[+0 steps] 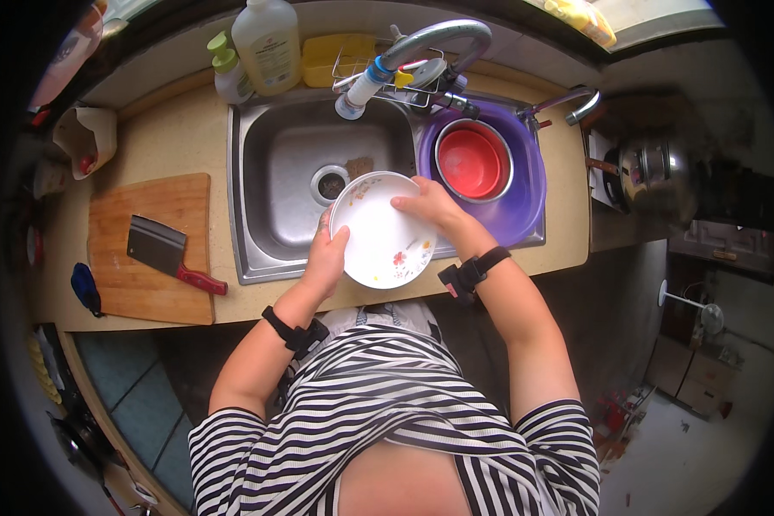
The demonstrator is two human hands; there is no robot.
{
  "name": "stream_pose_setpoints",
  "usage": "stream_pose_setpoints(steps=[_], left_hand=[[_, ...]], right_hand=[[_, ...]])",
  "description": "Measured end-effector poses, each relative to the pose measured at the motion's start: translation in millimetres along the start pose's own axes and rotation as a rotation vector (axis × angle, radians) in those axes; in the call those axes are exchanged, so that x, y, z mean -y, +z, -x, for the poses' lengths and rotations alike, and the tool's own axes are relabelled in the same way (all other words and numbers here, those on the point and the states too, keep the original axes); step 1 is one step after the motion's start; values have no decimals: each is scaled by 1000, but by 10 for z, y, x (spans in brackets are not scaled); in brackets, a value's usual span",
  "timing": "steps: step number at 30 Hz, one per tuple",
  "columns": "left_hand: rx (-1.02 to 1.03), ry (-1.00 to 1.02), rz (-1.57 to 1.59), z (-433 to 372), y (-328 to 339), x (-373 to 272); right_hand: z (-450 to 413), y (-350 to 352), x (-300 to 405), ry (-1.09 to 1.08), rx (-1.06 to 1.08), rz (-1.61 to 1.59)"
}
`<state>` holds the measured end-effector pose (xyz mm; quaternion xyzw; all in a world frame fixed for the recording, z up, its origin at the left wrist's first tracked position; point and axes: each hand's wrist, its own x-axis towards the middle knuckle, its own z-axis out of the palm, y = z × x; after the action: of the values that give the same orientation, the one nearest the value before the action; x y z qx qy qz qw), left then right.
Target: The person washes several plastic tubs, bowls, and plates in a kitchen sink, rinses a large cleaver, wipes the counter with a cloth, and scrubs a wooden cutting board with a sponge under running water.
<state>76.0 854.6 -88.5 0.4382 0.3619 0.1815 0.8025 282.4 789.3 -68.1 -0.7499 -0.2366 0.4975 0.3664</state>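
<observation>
Between both hands I hold a white bowl with a flower pattern [384, 231], over the front edge of the steel sink. My left hand [327, 255] grips its left rim, thumb on the inner side. At the upper right rim is my right hand [427, 205], its thumb also over the inside. Behind the bowl lies the sink basin [290, 148], with a drain strainer [330, 186] holding dark bits and a brown patch [360, 166] beside it. The faucet's white and blue spout [360, 93] hangs above the basin. Fingers under the bowl are hidden.
A purple basin [529, 193] holds a metal pot with a red bowl [469, 161] inside. On the left, a cleaver [158, 244] with a red handle lies on a wooden cutting board [180, 193]. Bottles, including a large jug [267, 48], and a wire rack [355, 64] stand behind the sink.
</observation>
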Motion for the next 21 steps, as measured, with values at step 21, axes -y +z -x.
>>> stream_pose_setpoints(steps=[21], left_hand=[[-250,74,77,-43,199,-111]], right_hand=[[-148,-73,-209,71,-171,280]])
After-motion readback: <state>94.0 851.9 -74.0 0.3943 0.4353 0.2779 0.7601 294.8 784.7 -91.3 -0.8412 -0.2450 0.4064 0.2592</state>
